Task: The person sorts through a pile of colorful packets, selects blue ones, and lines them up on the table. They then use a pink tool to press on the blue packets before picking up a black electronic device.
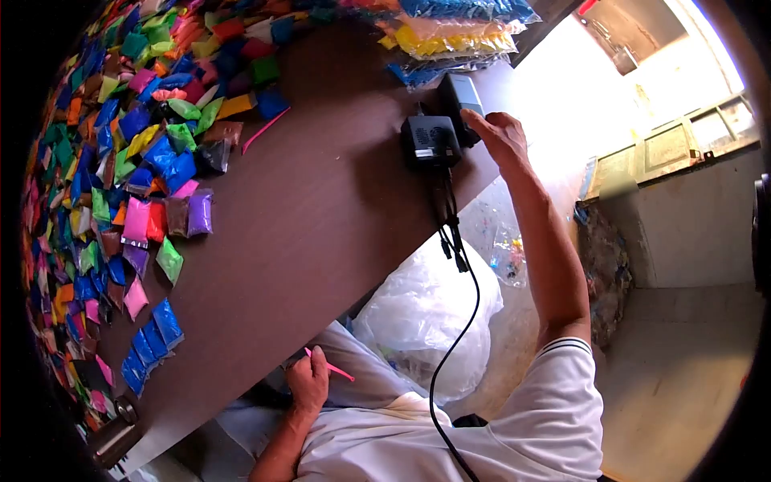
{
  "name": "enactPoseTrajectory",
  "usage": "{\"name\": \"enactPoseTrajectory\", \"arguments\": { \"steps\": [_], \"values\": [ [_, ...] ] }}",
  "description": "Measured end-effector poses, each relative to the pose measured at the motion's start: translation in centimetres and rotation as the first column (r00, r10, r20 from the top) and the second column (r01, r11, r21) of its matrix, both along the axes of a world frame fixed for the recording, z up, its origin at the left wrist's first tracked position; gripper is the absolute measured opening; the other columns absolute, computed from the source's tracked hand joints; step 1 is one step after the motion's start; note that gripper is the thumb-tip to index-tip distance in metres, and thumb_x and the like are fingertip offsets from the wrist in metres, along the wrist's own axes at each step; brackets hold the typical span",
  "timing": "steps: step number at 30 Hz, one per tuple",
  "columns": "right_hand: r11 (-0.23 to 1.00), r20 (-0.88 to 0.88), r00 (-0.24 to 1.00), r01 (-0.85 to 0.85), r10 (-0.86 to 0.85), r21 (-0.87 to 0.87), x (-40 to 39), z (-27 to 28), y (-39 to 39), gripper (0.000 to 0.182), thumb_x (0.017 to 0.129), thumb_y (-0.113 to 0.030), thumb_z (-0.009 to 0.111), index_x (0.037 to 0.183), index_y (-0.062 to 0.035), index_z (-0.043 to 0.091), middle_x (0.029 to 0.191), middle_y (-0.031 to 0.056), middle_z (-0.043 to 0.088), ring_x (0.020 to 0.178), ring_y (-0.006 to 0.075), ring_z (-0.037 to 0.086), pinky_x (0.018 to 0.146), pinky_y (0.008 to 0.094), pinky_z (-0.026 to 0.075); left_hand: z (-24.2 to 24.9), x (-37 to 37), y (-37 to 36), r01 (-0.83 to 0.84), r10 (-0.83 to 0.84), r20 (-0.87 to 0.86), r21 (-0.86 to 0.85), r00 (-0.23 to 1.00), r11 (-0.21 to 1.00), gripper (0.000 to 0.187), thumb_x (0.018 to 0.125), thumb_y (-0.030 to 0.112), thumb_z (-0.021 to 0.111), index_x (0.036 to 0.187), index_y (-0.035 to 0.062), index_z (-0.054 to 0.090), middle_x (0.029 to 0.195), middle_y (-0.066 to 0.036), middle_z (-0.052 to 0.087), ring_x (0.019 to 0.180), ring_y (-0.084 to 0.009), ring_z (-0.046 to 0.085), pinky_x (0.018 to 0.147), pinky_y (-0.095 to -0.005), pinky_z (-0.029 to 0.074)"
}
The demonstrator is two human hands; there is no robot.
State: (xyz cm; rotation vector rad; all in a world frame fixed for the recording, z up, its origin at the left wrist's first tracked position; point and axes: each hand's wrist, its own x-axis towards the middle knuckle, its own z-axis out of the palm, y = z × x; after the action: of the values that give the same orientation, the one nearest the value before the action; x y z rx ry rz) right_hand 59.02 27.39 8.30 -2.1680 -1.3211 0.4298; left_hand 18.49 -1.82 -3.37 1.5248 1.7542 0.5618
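My left hand (309,379) is closed around a thin pink plastic stick (341,373), low beside the table's near edge and over my lap. Up at the table's right end, my right hand (499,135) has a digit on the face of a grey-and-black box-shaped device (462,96); its other fingers are curled and partly hidden at the device's edge. Against that device stands a black box with a vented face (431,142), with black cables (451,217) hanging from it over the table edge.
Small colourful packets (169,157) pile up along the table's left side. Several blue packets (152,345) lie in a row. Another pink stick (265,131) rests on the brown table (297,217). Bagged packets (454,40) are stacked at the back. Below sits a white plastic bag (434,313).
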Motion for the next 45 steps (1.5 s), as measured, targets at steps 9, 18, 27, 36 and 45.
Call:
{"name": "enactPoseTrajectory", "arguments": {
  "steps": [9, 18, 27, 36, 45],
  "values": [
    [0.998, -0.107, 0.993, -0.060, 0.058, -0.019, 1.2, -0.1, 1.6, 0.054, 0.066, -0.055, 0.078, 0.068, -0.0026, 0.064, 0.062, 0.0046, 0.054, 0.059, 0.0140, 0.051, 0.053, 0.0309, 0.037, -0.6, 0.0, 0.3, 0.049, -0.049, 0.003, 0.038, 0.999, 0.998, 0.043, 0.093, 0.025, 0.053, 0.059, -0.0014, 0.057, 0.061, -0.020, 0.058, 0.056, -0.0365, 0.057, 0.055, -0.0447, 0.043],
    [0.993, -0.007, 1.000, 0.001, -0.002, -0.116, -0.8, 1.7, 2.0, 0.055, 0.063, -0.052, 0.079, 0.072, -0.0002, 0.064, 0.066, 0.0074, 0.057, 0.062, 0.0166, 0.056, 0.053, 0.0317, 0.043, -0.6, -0.4, 0.3, 0.071, -0.071, 0.033, 0.003, 0.997, 0.997, 0.039, 0.092, 0.023, 0.052, 0.063, -0.0027, 0.058, 0.068, -0.022, 0.061, 0.066, -0.0406, 0.058, 0.066, -0.0475, 0.046],
    [0.987, 0.049, 0.999, -0.007, 0.015, -0.162, -0.2, 1.2, 2.8, 0.052, 0.065, -0.050, 0.077, 0.080, -0.0021, 0.065, 0.071, 0.0055, 0.054, 0.069, 0.0153, 0.053, 0.058, 0.0314, 0.040, -0.6, -0.3, 0.4, 0.105, -0.105, 0.016, -0.022, 0.994, 0.994, 0.031, 0.092, 0.022, 0.053, 0.083, -0.0055, 0.065, 0.089, -0.025, 0.065, 0.083, -0.0417, 0.062, 0.079, -0.0471, 0.048],
    [0.955, 0.482, 0.870, 0.052, 0.100, -0.292, -2.8, 2.5, 3.8, 0.056, 0.067, -0.055, 0.066, 0.085, -0.0015, 0.070, 0.079, 0.0140, 0.066, 0.075, 0.0240, 0.064, 0.066, 0.0359, 0.048, -1.4, -0.6, 0.2, 0.106, -0.108, 0.041, 0.055, 0.993, 0.993, 0.030, 0.092, 0.021, 0.053, 0.090, -0.0064, 0.065, 0.094, -0.026, 0.065, 0.087, -0.0421, 0.062, 0.082, -0.0455, 0.048],
    [0.945, 0.454, 0.866, -0.061, 0.211, -0.323, 0.5, 1.8, 5.1, 0.045, 0.069, -0.048, 0.068, 0.074, -0.0029, 0.070, 0.070, 0.0082, 0.063, 0.067, 0.0184, 0.060, 0.062, 0.0306, 0.046, -1.6, -0.7, 0.2, 0.087, -0.088, 0.099, 0.016, 0.991, 0.996, 0.027, 0.091, 0.018, 0.053, 0.091, -0.0071, 0.064, 0.092, -0.025, 0.064, 0.086, -0.0414, 0.062, 0.079, -0.0455, 0.047]
  ]
}}
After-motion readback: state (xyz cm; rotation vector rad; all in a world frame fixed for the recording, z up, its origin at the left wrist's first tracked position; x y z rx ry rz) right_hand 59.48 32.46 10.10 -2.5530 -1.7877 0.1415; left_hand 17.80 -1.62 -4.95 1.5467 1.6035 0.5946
